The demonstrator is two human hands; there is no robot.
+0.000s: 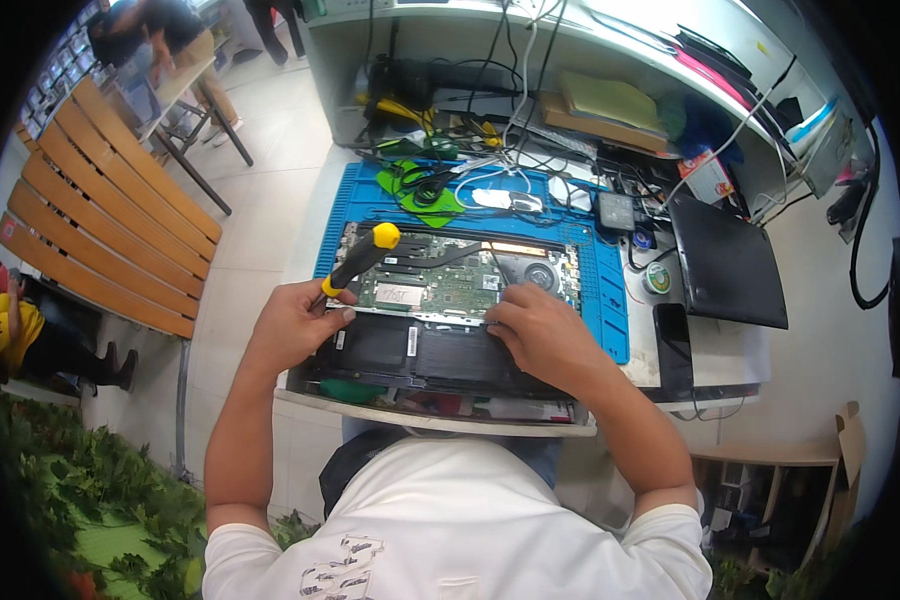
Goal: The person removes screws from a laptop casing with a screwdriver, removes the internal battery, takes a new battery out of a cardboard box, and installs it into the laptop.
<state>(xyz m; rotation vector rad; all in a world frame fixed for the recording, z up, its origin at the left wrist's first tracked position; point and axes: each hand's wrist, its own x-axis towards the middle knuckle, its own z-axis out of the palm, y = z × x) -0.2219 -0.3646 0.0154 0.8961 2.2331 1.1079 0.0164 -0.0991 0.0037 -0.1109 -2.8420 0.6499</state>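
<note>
Lighting bright, diffuse. Your white shirt (470, 510) nearly washes out; shade under the shelf (430, 12). Fisheye bows the slatted bench (110, 205) at your left; corners black; circuit board (450, 280) detail soft.

the wearer's two hands (295, 322) (542, 328), one screwdriver (356, 262), one opened laptop (458, 298), one blue mat (610, 318)

Laptop (455, 290) on mat (610, 322), mat on tabletop (725, 352), cables (515, 155) behind laptop, phone (673, 345) right of mat, drawer (435, 421) before laptop, bench (100, 205) left of tabletop, well apart.
</note>
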